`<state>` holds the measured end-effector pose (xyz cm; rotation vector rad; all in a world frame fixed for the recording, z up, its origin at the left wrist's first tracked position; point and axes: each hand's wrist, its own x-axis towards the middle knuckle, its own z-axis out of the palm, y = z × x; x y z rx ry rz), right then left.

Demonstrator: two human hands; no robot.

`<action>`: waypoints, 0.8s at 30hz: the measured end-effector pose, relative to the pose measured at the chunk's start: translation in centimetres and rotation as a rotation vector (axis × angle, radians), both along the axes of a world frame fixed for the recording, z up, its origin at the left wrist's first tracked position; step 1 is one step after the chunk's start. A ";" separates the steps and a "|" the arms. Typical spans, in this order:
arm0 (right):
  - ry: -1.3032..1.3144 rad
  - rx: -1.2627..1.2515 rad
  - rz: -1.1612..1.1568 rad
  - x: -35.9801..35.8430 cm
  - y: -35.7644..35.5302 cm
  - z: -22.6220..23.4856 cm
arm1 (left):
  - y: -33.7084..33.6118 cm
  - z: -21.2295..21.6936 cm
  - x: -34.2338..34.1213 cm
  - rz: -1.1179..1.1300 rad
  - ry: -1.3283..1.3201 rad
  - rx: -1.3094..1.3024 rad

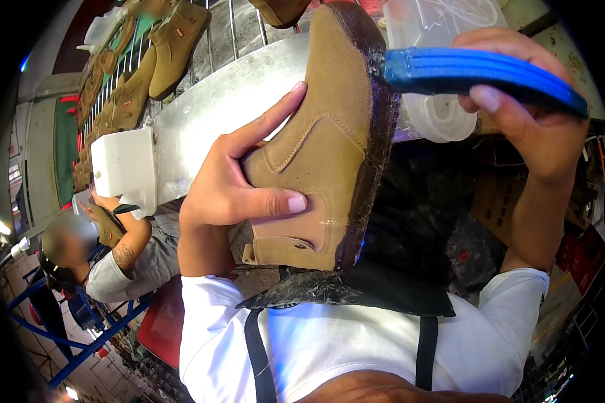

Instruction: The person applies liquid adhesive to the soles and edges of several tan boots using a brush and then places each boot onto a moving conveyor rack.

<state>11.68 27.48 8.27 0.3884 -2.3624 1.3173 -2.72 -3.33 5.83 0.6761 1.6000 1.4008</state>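
Note:
A tan suede ankle boot (pixel 339 144) is held up in front of me, its toe pointing away and its sole side turned to the right. My left hand (pixel 225 181) grips the boot's shaft, thumb on the near side and fingers behind it. A dark, wet-looking band runs along the lower edge from toe to heel. In my right hand (pixel 531 121) is a blue-handled brush (pixel 477 70), clasped between thumb and fingers. The brush's tip meets the dark band close to the toe; its bristles are mostly hidden.
Beneath the boot runs a metal ledge (pixel 202 111), with a white plastic container (pixel 124 164) at its left. Clear plastic tubs (pixel 444 117) stand at the right. Several tan boots (pixel 175 47) line a wire rack at far left. Nearby, another person (pixel 131 262) handles a boot.

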 end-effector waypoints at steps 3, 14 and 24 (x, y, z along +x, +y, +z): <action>0.013 0.053 0.051 0.9 -0.5 0.5 | -0.4 0.3 0.2 -0.013 0.000 0.006; 0.157 0.247 -0.027 3.0 -3.8 0.2 | -0.7 1.2 0.8 0.001 -0.065 0.015; 0.059 0.107 -0.013 4.7 -6.6 -0.9 | -1.0 1.2 0.7 0.042 -0.077 0.032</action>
